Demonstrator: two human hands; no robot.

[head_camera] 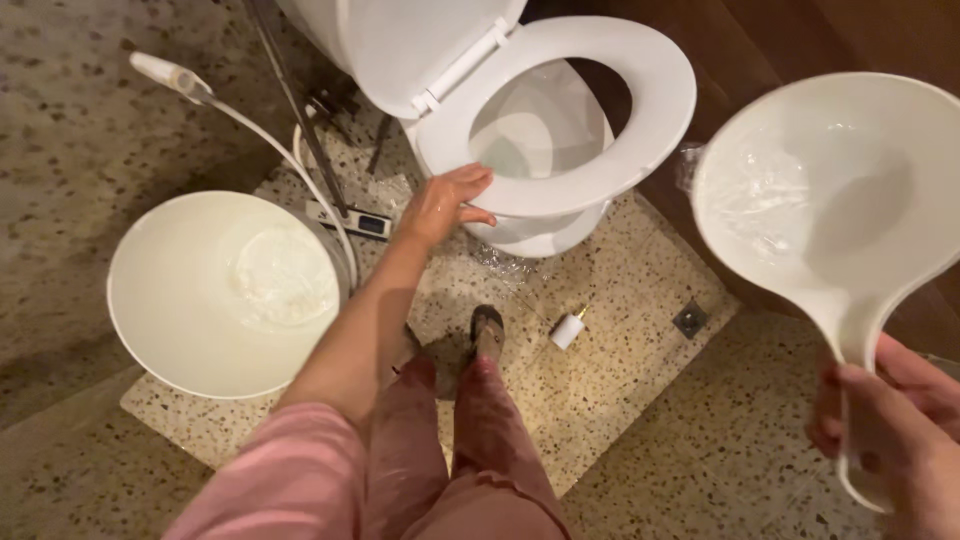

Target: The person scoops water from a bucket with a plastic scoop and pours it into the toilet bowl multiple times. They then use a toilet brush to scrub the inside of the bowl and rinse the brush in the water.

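1. Upper left of the frame: white bidet sprayer (165,75) with its hose (290,165) curving down across the speckled terrazzo floor (650,440).
2. Left of centre: round white bucket (222,292) standing on the floor, a little water at its bottom, just beside the hose.
3. Between bucket and toilet: small white scale-like device (348,219) lying flat on the floor.
4. Centre: left hand (447,205), fingers spread apart, clamped on nothing, fingertips touching the front left edge of the raised-lid toilet's white seat (655,110); pink sleeve (290,480) below it.
5. Lower centre: pink trouser leg (490,440) and dark sandal (487,330) planted on the floor in front of the bowl.
6. Just right of the foot: small white cap-like object (567,331) lying on the floor, well apart from the hands; square floor drain (690,319) further right.
7. Right side: white plastic water dipper (825,190), wet inside, held up in the air to the right of the toilet.
8. Lower right corner: right hand (890,430) closed tight around the dipper's handle.
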